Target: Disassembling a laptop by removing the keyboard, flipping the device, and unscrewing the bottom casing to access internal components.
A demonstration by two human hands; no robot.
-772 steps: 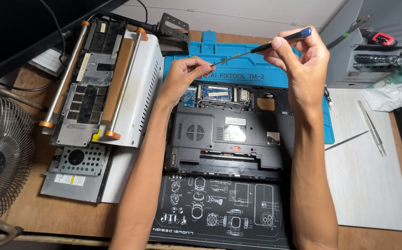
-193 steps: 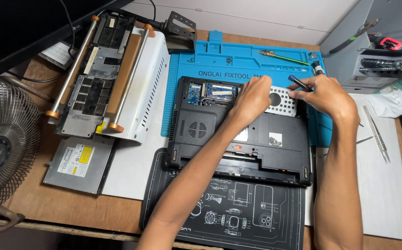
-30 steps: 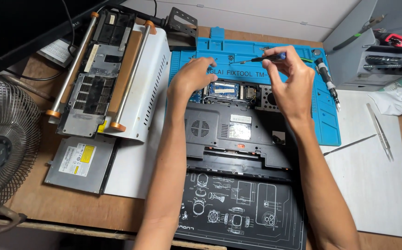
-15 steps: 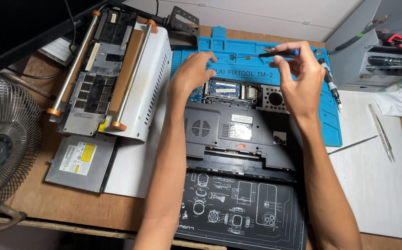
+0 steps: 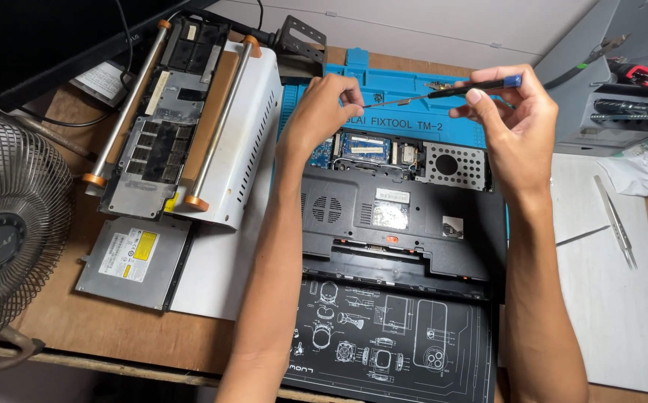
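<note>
**Two hands hold a screwdriver above an opened laptop**

The right hand (image 5: 514, 127) is closed around the blue-capped handle of a thin black precision screwdriver (image 5: 454, 91), with the thumb and the fingers pressed together on it. The tool lies almost level in the air, its metal shaft pointing toward the left hand (image 5: 322, 112). The left hand has its thumb and first fingers pinched together at the tip of the shaft; whether a small part sits between them is too small to tell.

Both hands hover above the far edge of the black laptop base turned bottom-up (image 5: 402, 216), which is the landmark here. Its rear cover is off, so that a green memory board and a perforated metal plate show along the far edge, directly below the screwdriver. The laptop lies partly on a blue silicone repair mat (image 5: 413, 127), which extends behind it, and partly on a black mat printed with white diagrams (image 5: 391, 343), which extends in front of it.

To the left of the laptop stands a white metal box with ventilation slots and two steel rods (image 5: 212, 134). A flat grey optical drive (image 5: 133, 261) lies in front of that box. Further left is a round wire fan guard (image 5: 7, 239). To the right of the laptop, metal tweezers (image 5: 616, 222) rest on a white sheet (image 5: 607, 298).
</note>
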